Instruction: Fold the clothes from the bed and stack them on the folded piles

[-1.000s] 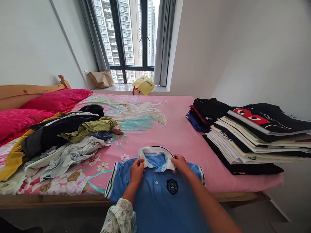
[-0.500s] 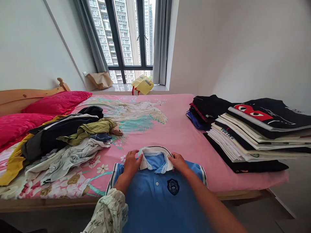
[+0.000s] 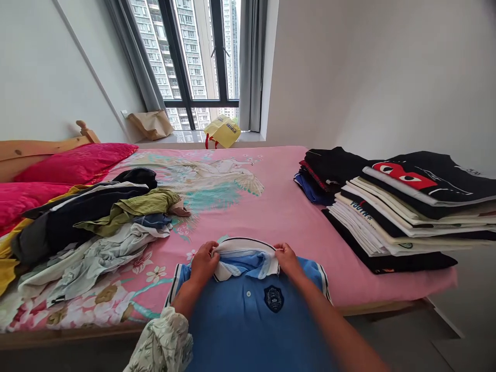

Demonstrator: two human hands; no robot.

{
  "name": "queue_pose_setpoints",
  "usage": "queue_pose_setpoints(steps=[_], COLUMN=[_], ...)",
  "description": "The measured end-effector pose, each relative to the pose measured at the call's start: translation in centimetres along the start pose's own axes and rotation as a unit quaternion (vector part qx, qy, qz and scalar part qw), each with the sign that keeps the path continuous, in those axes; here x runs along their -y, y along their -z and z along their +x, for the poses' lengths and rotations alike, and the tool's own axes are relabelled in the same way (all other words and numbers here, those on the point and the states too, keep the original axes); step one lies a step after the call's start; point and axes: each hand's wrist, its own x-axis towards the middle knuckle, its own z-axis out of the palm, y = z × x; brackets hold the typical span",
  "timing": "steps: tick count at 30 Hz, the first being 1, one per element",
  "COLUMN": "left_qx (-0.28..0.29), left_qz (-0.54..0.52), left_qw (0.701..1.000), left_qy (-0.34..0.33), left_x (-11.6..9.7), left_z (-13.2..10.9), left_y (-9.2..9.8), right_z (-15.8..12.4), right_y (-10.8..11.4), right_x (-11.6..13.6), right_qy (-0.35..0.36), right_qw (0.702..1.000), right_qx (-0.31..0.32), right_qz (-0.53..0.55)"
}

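At the bed [image 3: 290, 217], collar [image 3: 241, 244] spread wider; both hands [image 3: 204, 262] grip.

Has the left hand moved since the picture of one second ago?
Yes. Measured against the white flower printed on the pink bedsheet, the left hand now sits higher in the view, and slightly further left.

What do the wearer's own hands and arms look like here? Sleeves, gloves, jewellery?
Left hand: ungloved, with a loose, bunched, off-white fabric sleeve with grey-green leaf print ending partway along the forearm. Right hand: ungloved; the right forearm is bare to the picture's edge, no sleeve in view. No watch or bracelet shows; rings can't be made out.
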Motion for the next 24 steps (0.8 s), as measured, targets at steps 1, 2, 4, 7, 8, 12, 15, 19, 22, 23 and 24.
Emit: queue_pose_setpoints(steps=[1, 2, 4, 7, 8, 12, 15, 19, 22, 23, 24], left_qx=[0.005, 0.009, 0.017, 0.035, 0.042, 0.079, 0.078, 0.031, 0.063, 0.077, 0.086], left_qz=[-0.007, -0.011, -0.013, -0.007, -0.004, 0.04, 0.082, 0.103, 0.112, 0.118, 0.122], left_qw=[1.0, 1.0, 0.999, 0.998, 0.998, 0.993, 0.991, 0.988, 0.983, 0.981, 0.979], left_qy=[-0.008, -0.016, -0.031, -0.048, -0.055, -0.075, -0.073, -0.113, -0.131, -0.134, -0.14], left_x=[0.2, 0.4, 0.4, 0.2, 0.2, 0.6, 0.6, -0.9, -2.2, -2.5, -2.7], left_z=[-0.3, -0.5, -0.5, -0.1, 0.0, -0.2, -0.8, -1.1, -1.2, -1.2, -1.2], left_y=[0.1, 0.1, 0.2, 0.3, 0.4, 0.8, 1.6, 2.5, 2.8, 2.8, 2.9], right_z=[-0.2, -0.4, -0.5, 0.0, 0.2, -0.1, -1.8, -3.9, -4.1, -4.0, -3.8], right_y=[0.0, -0.1, -0.4, -1.0, -1.2, -1.4, -1.0, -0.4, -0.5, -0.5, -0.6], right_x=[0.3, 0.8, 1.8, 2.9, 3.0, 2.8, 2.4, 2.2, 2.5, 2.7, 2.9], right_qy=[0.044, 0.1, 0.203, 0.232, 0.222, 0.23, 0.294, 0.339, 0.327, 0.32, 0.314], right_qw=[0.999, 0.992, 0.958, 0.905, 0.899, 0.889, 0.877, 0.854, 0.849, 0.848, 0.847], right_qx=[-0.017, -0.03, -0.022, 0.028, 0.041, 0.037, -0.039, -0.077, -0.045, -0.032, -0.022], right_qz=[-0.027, -0.07, -0.2, -0.356, -0.375, -0.395, -0.378, -0.386, -0.412, -0.42, -0.429])
